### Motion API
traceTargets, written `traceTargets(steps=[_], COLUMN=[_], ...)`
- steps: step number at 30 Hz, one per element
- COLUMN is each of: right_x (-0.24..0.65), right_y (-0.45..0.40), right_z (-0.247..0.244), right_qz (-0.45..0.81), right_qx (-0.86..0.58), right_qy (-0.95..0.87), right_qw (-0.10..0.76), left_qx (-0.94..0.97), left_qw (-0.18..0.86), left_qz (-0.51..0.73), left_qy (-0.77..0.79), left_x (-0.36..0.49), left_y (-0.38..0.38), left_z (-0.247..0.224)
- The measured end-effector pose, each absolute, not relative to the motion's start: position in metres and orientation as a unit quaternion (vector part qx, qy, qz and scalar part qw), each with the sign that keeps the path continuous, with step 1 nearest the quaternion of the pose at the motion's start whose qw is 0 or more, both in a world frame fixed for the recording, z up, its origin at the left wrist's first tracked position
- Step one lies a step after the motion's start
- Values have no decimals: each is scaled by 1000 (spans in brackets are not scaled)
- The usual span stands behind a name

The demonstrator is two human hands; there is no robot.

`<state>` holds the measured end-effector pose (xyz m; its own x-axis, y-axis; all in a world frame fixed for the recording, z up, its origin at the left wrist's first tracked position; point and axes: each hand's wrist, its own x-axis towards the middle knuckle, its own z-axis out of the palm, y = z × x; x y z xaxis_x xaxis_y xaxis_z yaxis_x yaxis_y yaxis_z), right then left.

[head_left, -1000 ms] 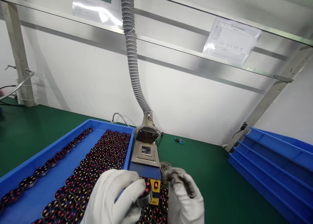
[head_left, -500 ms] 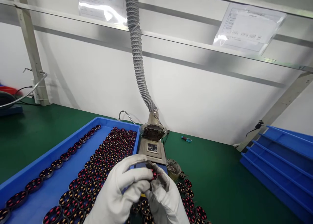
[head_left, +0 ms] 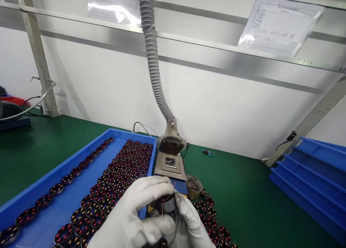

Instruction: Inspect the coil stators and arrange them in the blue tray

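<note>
A round grey-rimmed part with red windings (head_left: 168, 204) is held low in the middle of the head view, a thin red wire hanging at its side. My left hand (head_left: 137, 212), in a white glove, curls its thumb and fingers around it from the left. Against its right side press the gloved fingers of my right hand (head_left: 190, 217). Just behind my hands stands a metal device with a small square silvery window (head_left: 171, 162). A blue tray (head_left: 61, 170) on the left holds many similar round parts (head_left: 129, 161), some in a single row.
Above the device hangs a ribbed grey hose (head_left: 152, 57) with a round hood. A small metal cup (head_left: 194, 186) stands to its right, near more round parts (head_left: 212, 219). Blue stacked trays (head_left: 313, 186) stand far right. Blue-handled pliers (head_left: 208, 153) lie on the green table (head_left: 238, 194).
The held part has turned, and its grey outer rim now shows between my hands. My left fingers have opened wider around it. The view has shifted slightly.
</note>
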<state>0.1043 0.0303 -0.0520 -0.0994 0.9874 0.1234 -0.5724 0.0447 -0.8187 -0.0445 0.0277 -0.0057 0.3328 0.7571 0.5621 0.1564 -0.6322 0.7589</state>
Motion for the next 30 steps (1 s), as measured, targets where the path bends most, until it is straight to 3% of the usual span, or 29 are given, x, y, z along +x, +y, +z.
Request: traceTargets(steps=[4,8,14,21,25,30], right_x=[102,106,103,96,94,96], right_y=[33,31,26,19,18,5], right_z=[-58,-56,-45,-40,-34,-28], right_qz=[641,644,629,607,611,707], right_qx=[-272,-277,-301,-320,-323,-244], right_qy=[-360,-350,-358,-340,-333,-285], right_qw=[621,621,621,643,641,600], left_qx=[656,516,606,527,627,574], left_qw=[415,480,460,432,427,464], left_qz=[581,646,569,655,547,613], left_qy=[245,293,313,326,355,282], left_x=[-39,-42,-38,-46,-47,-43], left_y=[33,34,29,28,27,30], left_z=[-3,3,13,7,16,11])
